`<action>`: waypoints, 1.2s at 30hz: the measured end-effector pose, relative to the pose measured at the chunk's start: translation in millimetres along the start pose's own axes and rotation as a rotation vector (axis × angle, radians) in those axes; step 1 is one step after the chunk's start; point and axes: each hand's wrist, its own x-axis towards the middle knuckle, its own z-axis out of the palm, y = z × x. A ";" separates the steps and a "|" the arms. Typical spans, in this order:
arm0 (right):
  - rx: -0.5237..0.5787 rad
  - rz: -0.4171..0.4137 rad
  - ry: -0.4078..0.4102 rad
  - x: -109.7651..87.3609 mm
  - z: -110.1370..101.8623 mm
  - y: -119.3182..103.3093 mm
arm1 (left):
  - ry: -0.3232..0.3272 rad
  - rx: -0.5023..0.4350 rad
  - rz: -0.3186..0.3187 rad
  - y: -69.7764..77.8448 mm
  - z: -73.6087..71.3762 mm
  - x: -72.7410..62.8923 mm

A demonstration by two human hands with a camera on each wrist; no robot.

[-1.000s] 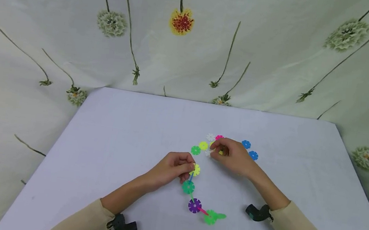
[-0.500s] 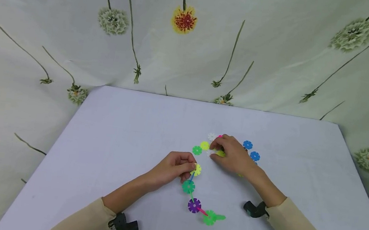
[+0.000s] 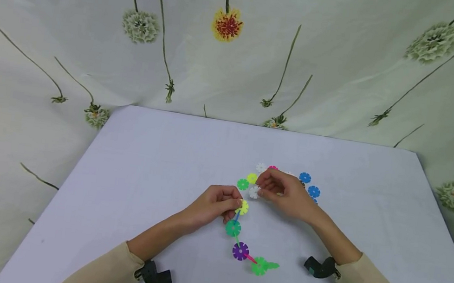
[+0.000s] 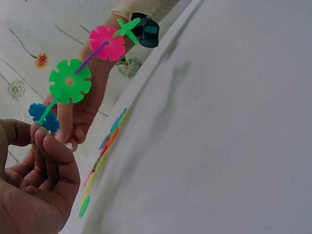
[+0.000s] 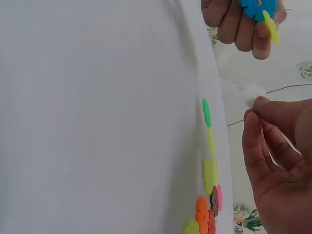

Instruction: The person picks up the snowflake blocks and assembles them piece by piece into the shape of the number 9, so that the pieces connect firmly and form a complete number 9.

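Note:
My left hand point(image 3: 213, 204) pinches the yellow disc point(image 3: 243, 207) at the end of a chain of slotted interlocking discs. Below it hang a teal disc point(image 3: 233, 228), a purple disc point(image 3: 240, 251) and a green disc point(image 3: 259, 266), joined by discs seen edge-on. In the left wrist view, a blue disc point(image 4: 45, 117) is at the fingers, with a green disc point(image 4: 70, 82) and a pink disc point(image 4: 107, 43) further along. My right hand point(image 3: 290, 194) holds a white disc point(image 3: 254, 191) between thumb and fingers. The two hands are apart.
Loose discs lie on the white table point(image 3: 158, 152) around and beyond my right hand: a green disc point(image 3: 243, 184), a yellow disc point(image 3: 252, 178), blue discs point(image 3: 314, 191) and several others, partly covered by the hand. A flower-patterned cloth point(image 3: 244, 59) hangs behind the table.
My right hand has picked the white disc out of the loose group and drawn it slightly nearer. The left hand with the chain has stayed almost still.

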 end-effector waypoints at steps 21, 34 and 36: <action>0.196 -0.103 0.014 -23.3 13.1 -14.8 | 0.005 -0.029 -0.021 -2.0 -0.6 1.2; -0.072 -0.257 0.086 -36.2 16.7 -21.4 | -0.077 0.070 0.010 -0.9 3.8 1.6; -0.101 -0.254 0.096 -37.7 17.5 -24.0 | -0.084 0.078 0.017 -1.3 3.7 1.0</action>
